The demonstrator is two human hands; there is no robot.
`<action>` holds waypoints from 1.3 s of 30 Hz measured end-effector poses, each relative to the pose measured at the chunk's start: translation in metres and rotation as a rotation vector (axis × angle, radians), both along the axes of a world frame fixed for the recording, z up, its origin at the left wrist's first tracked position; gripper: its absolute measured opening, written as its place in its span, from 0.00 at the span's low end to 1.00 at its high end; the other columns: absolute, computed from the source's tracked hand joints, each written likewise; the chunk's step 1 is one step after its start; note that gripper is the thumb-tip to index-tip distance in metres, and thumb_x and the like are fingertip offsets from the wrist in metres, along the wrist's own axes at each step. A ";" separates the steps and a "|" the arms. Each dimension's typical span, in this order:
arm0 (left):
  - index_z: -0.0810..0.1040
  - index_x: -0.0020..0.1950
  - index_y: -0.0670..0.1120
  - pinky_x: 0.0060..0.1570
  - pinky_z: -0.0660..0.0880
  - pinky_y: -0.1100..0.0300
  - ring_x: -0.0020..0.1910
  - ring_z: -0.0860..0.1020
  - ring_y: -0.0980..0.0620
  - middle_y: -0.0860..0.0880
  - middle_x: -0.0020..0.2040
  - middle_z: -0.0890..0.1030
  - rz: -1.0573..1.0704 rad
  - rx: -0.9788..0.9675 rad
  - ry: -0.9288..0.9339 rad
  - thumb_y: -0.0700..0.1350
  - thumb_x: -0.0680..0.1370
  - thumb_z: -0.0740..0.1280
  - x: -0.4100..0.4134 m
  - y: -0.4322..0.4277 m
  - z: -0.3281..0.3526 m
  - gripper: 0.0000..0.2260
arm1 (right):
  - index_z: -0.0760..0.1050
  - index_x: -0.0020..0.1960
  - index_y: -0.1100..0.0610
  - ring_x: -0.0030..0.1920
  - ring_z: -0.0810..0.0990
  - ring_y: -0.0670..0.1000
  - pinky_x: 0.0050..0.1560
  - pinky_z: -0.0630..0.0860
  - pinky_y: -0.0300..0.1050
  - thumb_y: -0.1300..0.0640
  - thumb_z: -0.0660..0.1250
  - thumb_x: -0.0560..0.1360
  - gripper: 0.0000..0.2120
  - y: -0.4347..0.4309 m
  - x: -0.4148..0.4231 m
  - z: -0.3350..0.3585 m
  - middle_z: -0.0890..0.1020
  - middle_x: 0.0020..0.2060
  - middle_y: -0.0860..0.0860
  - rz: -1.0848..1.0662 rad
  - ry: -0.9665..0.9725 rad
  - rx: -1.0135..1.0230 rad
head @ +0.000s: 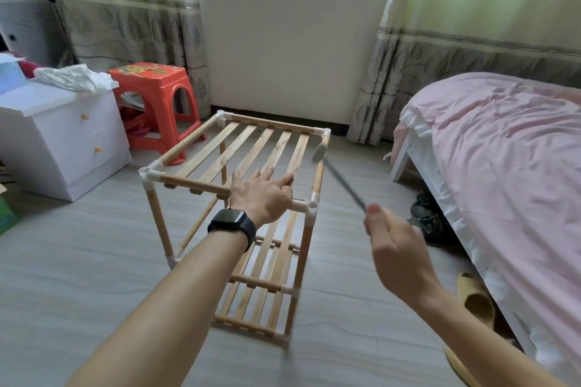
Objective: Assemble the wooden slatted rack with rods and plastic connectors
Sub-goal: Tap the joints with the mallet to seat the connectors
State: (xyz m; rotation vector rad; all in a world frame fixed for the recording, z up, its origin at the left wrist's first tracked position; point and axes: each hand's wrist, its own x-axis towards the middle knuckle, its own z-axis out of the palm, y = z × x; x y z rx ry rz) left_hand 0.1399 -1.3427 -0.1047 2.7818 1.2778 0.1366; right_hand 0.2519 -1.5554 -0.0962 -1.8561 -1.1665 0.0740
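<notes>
The rack (248,148) stands upright on the floor (94,261) between a white drawer cabinet (63,135) and a bed (503,151). It has two slatted tiers, with rods set into white connectors at every corner that can be seen. The work in hand looks like seating the joints of the top tier by tapping. The left grip (262,195) lies flat on the near ends of the top slats, fingers straight and spread, holding nothing and simply pressing the frame down. The right grip (396,248) is curled round the end of a small hammer (344,185), whose thin dark handle reaches toward the right side rod (319,173). The hammer's head is blurred, just beside that rod and short of the far right connector (325,132). To do this well, each blow should probably land square on a plastic connector rather than on bare wood, straight along the rod it is meant to drive home. Light, repeated taps seem wiser than one hard swing, since the plastic may crack and the frame could rack sideways. The flat hand is best kept well apart from the point struck while still bearing down, so the rack neither hops nor skids on the smooth floor. Whether the near right connector (312,203) is fully seated cannot be told from here.
</notes>
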 end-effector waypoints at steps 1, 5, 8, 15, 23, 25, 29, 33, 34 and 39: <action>0.52 0.80 0.65 0.75 0.44 0.34 0.81 0.54 0.46 0.49 0.83 0.53 -0.001 -0.005 0.001 0.57 0.85 0.44 -0.001 0.000 0.000 0.22 | 0.66 0.34 0.56 0.24 0.65 0.46 0.25 0.60 0.42 0.47 0.49 0.85 0.24 0.000 -0.003 0.000 0.68 0.23 0.47 -0.018 0.021 0.151; 0.53 0.80 0.65 0.76 0.46 0.35 0.81 0.56 0.47 0.49 0.82 0.54 -0.008 0.007 -0.004 0.57 0.84 0.45 -0.003 0.000 -0.001 0.22 | 0.66 0.34 0.55 0.30 0.69 0.49 0.33 0.64 0.44 0.47 0.48 0.86 0.25 -0.004 0.001 -0.011 0.71 0.27 0.48 -0.007 0.098 -0.351; 0.54 0.80 0.65 0.76 0.52 0.37 0.80 0.58 0.47 0.49 0.82 0.56 -0.038 0.022 -0.021 0.57 0.84 0.46 -0.005 0.001 -0.001 0.22 | 0.63 0.32 0.52 0.30 0.65 0.50 0.37 0.62 0.48 0.46 0.51 0.85 0.23 -0.006 0.024 -0.010 0.67 0.23 0.44 -0.088 0.267 -0.341; 0.64 0.74 0.70 0.67 0.64 0.51 0.74 0.67 0.53 0.54 0.79 0.64 -0.182 0.030 -0.079 0.62 0.82 0.45 -0.036 0.016 -0.001 0.21 | 0.66 0.36 0.58 0.38 0.74 0.56 0.39 0.67 0.50 0.45 0.51 0.85 0.24 0.026 0.027 0.015 0.76 0.34 0.57 -0.119 0.080 -0.232; 0.49 0.80 0.65 0.76 0.52 0.41 0.79 0.57 0.49 0.52 0.82 0.56 0.016 0.138 0.061 0.59 0.78 0.42 -0.106 0.082 0.013 0.28 | 0.69 0.42 0.51 0.49 0.73 0.54 0.54 0.74 0.60 0.47 0.50 0.85 0.17 0.099 0.030 0.005 0.72 0.42 0.48 0.003 -0.136 -0.203; 0.52 0.81 0.60 0.77 0.47 0.37 0.81 0.53 0.48 0.50 0.82 0.55 0.115 0.129 0.112 0.57 0.84 0.49 -0.112 0.089 0.029 0.25 | 0.69 0.42 0.50 0.49 0.74 0.54 0.55 0.75 0.61 0.48 0.50 0.86 0.16 0.103 0.023 -0.003 0.74 0.43 0.49 0.018 -0.132 -0.198; 0.64 0.78 0.52 0.76 0.54 0.39 0.77 0.62 0.47 0.48 0.78 0.66 0.074 0.132 -0.012 0.60 0.84 0.50 -0.080 0.048 0.038 0.25 | 0.69 0.41 0.51 0.43 0.74 0.53 0.56 0.73 0.64 0.44 0.45 0.82 0.21 0.104 0.001 -0.015 0.75 0.38 0.50 -0.014 -0.169 -0.100; 0.62 0.80 0.50 0.74 0.55 0.40 0.78 0.60 0.46 0.48 0.80 0.62 -0.007 0.023 0.015 0.60 0.84 0.46 -0.020 -0.004 0.013 0.27 | 0.77 0.42 0.52 0.45 0.81 0.54 0.52 0.77 0.61 0.44 0.49 0.85 0.23 0.088 0.006 -0.005 0.83 0.42 0.52 0.038 0.109 -0.067; 0.61 0.80 0.50 0.75 0.55 0.40 0.79 0.60 0.46 0.47 0.81 0.61 0.000 0.006 0.003 0.59 0.84 0.45 -0.009 -0.009 0.007 0.27 | 0.77 0.42 0.52 0.43 0.81 0.53 0.49 0.78 0.59 0.46 0.51 0.86 0.22 0.075 0.010 -0.001 0.83 0.40 0.52 0.040 0.147 -0.057; 0.60 0.81 0.52 0.77 0.51 0.39 0.80 0.58 0.47 0.50 0.82 0.58 -0.001 0.039 -0.016 0.57 0.83 0.45 0.002 0.002 -0.006 0.26 | 0.72 0.40 0.51 0.26 0.72 0.45 0.29 0.65 0.43 0.47 0.52 0.84 0.18 -0.012 0.025 0.011 0.75 0.24 0.44 -0.039 -0.025 -0.148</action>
